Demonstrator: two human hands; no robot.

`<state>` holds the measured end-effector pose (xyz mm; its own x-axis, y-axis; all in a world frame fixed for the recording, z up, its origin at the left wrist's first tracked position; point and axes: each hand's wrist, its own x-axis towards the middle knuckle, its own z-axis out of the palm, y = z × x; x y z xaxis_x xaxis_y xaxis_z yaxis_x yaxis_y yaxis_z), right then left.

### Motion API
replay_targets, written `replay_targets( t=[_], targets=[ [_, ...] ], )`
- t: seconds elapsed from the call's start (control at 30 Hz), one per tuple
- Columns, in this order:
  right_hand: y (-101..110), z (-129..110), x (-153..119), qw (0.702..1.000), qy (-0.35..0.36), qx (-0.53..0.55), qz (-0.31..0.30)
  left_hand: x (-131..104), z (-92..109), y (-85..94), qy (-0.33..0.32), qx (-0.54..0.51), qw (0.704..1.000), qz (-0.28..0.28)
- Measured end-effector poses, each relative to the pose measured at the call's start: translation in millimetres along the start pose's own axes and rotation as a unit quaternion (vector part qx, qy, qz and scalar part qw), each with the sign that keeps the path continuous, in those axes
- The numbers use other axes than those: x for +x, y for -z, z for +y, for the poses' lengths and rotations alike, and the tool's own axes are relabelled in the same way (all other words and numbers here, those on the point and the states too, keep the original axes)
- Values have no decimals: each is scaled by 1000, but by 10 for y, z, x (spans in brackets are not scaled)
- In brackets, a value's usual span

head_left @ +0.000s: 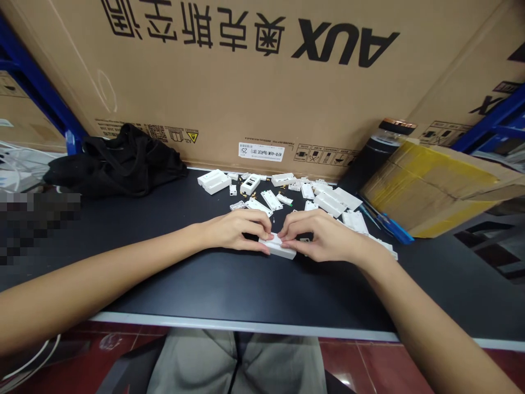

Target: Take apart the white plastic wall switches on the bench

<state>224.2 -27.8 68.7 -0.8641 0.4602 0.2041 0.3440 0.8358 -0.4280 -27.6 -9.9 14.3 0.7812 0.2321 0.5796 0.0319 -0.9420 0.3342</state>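
Observation:
A small white rectangular plastic case [283, 251] is held just above or on the black table, between both hands. My left hand [240, 230] grips its left end, thumb on the near side and fingertips on top. From the other side my right hand [318, 235] pinches its top and near edge with thumb and fingers. Past the hands lie several loose white plastic housing parts, among them a white block with dark slots [250, 184] and a larger white cover [214, 181]. A thin white part with a bit of green [284, 200] lies among them.
A large cardboard box [229, 104] walls off the table's back. Black cloth [118, 161] lies at the left. At the right stand a dark bottle [371, 156] and a taped carton [435, 186], with a blue tool [394, 227] beside it. The table's front edge [246, 324] is pale.

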Motion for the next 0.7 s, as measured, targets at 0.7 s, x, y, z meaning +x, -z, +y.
replay_targets(
  t=[0.7],
  targets=[
    [-4,61,-26,991,-110,77,17,-130,6,-11,-28,172,982,76]
  ],
)
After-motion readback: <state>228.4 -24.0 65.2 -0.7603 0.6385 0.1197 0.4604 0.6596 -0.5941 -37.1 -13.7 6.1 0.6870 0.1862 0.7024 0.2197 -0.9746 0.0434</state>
